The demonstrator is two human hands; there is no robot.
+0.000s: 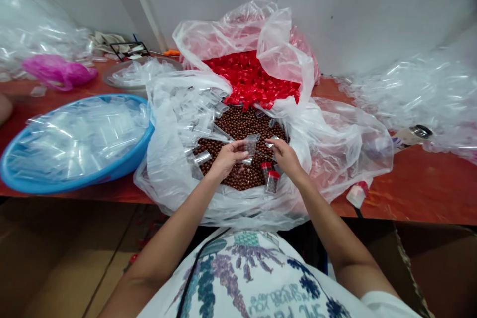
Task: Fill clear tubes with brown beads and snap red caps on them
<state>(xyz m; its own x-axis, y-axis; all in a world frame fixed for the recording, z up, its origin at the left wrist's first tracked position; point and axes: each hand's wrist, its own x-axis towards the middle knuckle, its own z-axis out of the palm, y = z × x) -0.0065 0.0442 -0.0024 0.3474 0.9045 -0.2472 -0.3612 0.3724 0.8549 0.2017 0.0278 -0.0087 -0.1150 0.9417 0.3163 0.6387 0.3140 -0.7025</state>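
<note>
Gray wall (354, 15) stands behind a red-brown tabletop (421, 184). Think of the heap of brown balls (238, 176) as the middle of a clock. At ten o'clock, far off, is a bright pink bag (61, 70). At nine o'clock a big blue tub (128, 156) is piled with clear plastic pieces (82, 144). Near ten o'clock, a round tray (112, 79) has more clear pieces on it. Next comes a big white bag (167, 179), spread open around the brown balls, with clear tubes (201, 119) lying on its left side.

The left hand (225, 159) pinches one clear tube (253, 143) over the balls. My guess is that the step now is handling this tube, and the next move needs a light, steady hold. At twelve o'clock, a bag (305, 74) is full of red caps (257, 77). At four o'clock sit two small jars with red lids (272, 183); I can't tell what is in them. Just above them, the right hand (286, 156) has its fingertips close together, but I can't tell if they grip anything. Far off at three o'clock lies a pale can (408, 136), beside a big clear plastic heap (421, 92).
</note>
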